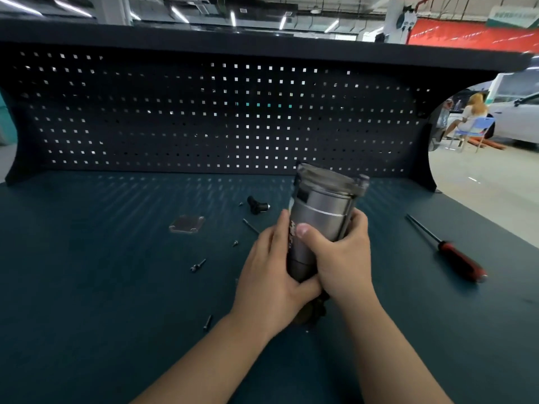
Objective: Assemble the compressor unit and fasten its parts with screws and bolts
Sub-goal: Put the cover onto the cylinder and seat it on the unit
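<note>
A grey metal compressor cylinder (323, 211) is held above the bench, tilted with its flanged end pointing up and away from me. My left hand (271, 275) grips its lower body from the left. My right hand (341, 252) grips it from the right, thumb lying across the front. A dark part at the cylinder's bottom end (312, 312) shows below my hands. Loose on the teal bench lie a square metal plate (187, 224), a black elbow fitting (257, 204), a long thin bolt (250, 225) and several small screws (198, 265).
A red-handled screwdriver (449, 249) lies on the bench at the right. A dark pegboard (204, 118) closes off the back of the bench. Beyond the bench's right edge a person sits on a blue chair (475, 126) near a white car.
</note>
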Motion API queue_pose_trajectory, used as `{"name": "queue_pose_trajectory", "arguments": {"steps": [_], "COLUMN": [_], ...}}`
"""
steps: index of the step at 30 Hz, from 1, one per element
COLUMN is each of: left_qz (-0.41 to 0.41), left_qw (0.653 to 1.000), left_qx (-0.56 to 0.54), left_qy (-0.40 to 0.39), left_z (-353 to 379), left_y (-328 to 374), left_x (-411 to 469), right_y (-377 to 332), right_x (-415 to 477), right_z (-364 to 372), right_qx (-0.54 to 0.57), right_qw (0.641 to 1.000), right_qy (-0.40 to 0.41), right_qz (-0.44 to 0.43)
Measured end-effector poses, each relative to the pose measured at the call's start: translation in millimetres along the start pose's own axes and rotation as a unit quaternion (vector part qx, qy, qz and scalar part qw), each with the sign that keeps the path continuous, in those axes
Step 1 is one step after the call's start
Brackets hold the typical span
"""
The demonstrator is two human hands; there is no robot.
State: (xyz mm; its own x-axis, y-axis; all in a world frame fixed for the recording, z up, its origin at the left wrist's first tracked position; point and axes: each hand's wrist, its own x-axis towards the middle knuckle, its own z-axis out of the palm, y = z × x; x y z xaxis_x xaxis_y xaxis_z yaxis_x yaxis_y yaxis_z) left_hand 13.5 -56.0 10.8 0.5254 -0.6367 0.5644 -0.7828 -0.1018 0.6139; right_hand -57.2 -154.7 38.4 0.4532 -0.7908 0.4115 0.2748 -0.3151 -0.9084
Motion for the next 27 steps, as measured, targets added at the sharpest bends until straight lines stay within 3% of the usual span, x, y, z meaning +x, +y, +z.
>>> {"name": "queue_pose_trajectory", "arguments": {"steps": [2,5,6,8,11,14,16,18,21,25,27], "left_qz": [0.007,-0.065,-0.1,-0.148,-0.198,-0.216,-0.24,-0.233,-0.213,-0.183,-0.189], "left_qw": [0.995,0.956,0.944,0.951,0.952,0.9,0.872,0.873,0.884,0.923,0.929], "left_qx": [-0.097,-0.276,-0.294,-0.236,-0.235,-0.347,-0.381,-0.398,-0.414,-0.326,-0.29], "left_qy": [-0.004,0.079,0.114,0.131,0.007,-0.154,-0.193,-0.157,-0.03,0.097,0.129], "left_z": [-3.4,5.3,8.5,5.0,-17.1,-39.5,-47.6,-52.2,-72.2,-106.4,-117.5], "left_y": [-2.8,0.3,-0.6,-8.3,-31.5,-41.0,-48.3,-62.3,-80.4,-101.1,-111.1], "left_x": [3.3,16.4,23.9,41.1,64.8,73.0,65.4,51.6,37.0,28.1,26.3], "right_y": [6.7,18.7,23.0,29.0,33.1,27.0,20.8,14.4,5.6,6.5,18.1], "right_x": [4.1,11.4,12.7,14.2,16.6,19.1,19.5,21.4,32.1,62.2,88.4], "right_z": [-10.5,-25.8,-29.1,-33.4,-35.1,-26.5,-16.0,-5.5,17.8,43.8,38.5], "right_qx": [0.03,0.089,0.11,0.16,0.193,0.175,0.162,0.125,0.069,-0.018,0.006], "right_qw": [1.0,0.996,0.993,0.984,0.973,0.968,0.961,0.953,0.936,0.898,0.9], "right_qy": [0.003,-0.023,-0.039,-0.072,-0.127,-0.181,-0.225,-0.275,-0.344,-0.44,-0.431], "right_qz": [-0.006,-0.003,0.002,0.018,0.027,0.017,0.009,-0.015,-0.031,0.0,0.064]}}
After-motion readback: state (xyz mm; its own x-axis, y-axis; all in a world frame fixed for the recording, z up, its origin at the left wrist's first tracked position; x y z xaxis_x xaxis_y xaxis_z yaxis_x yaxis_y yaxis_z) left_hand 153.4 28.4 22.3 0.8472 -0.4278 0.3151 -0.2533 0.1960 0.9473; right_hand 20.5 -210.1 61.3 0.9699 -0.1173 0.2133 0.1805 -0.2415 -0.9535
